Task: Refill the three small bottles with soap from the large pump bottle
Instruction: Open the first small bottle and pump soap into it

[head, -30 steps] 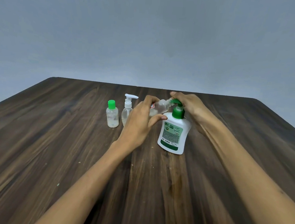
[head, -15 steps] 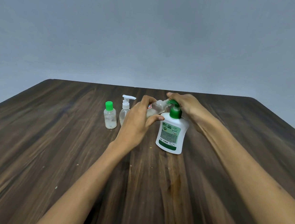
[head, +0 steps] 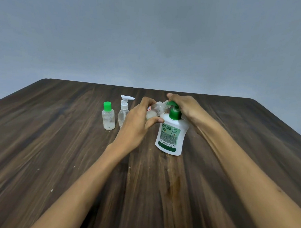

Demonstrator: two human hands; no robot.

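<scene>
Head view: one wide-angle frame, looking forward and down over both bare forearms.
Table: dark wood-grain surface, streaked lengthwise, with a few pale specks; rounded far corners.
Large pump bottle: white opaque plastic, flattened oval body, green band at the base, printed green label facing the camera; stands upright on the table right of centre.
Pump head: glossy green plastic collar and spout, spout pointing left.
Right hand: lies over the top of the pump head, fingers bent down across it; whether it is pressing cannot be told.
Held small bottle: clear plastic, rounded, with a scrap of red-and-white label; tilted, its mouth up against the green spout. Contents too blurred to judge.
Left hand: grasps the held small bottle, fingers curled over it and thumb beneath.
Green-capped small bottle: clear cylindrical body, bright green round cap, whitish residue at the bottom; upright, left of the group.
Small spray bottle: clear teardrop body, white pump nozzle; upright, just beside the green-capped one and partly behind the left hand.
Wall: plain, matt grey-blue.
</scene>
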